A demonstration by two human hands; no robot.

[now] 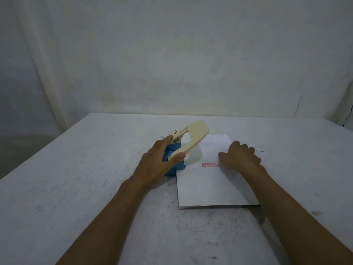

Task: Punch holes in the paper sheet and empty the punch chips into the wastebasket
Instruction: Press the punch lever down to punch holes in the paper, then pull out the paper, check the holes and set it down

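A hole punch [188,139] with a blue base and a raised cream lever stands at the left edge of a white paper sheet [206,188] stamped "REJECTED" in red. My left hand [158,163] grips the punch's blue base, thumb against the lever's lower arm. My right hand [239,156] lies palm down on the sheet, fingers bent, pressing it to the table. The sheet's left edge sits at the punch's mouth; whether it is inside the slot is hidden. No wastebasket is in view.
The white, scuffed table [76,188] stretches wide on all sides, its far edge near a white draped backdrop [172,54]. The table's left edge runs diagonally at the far left.
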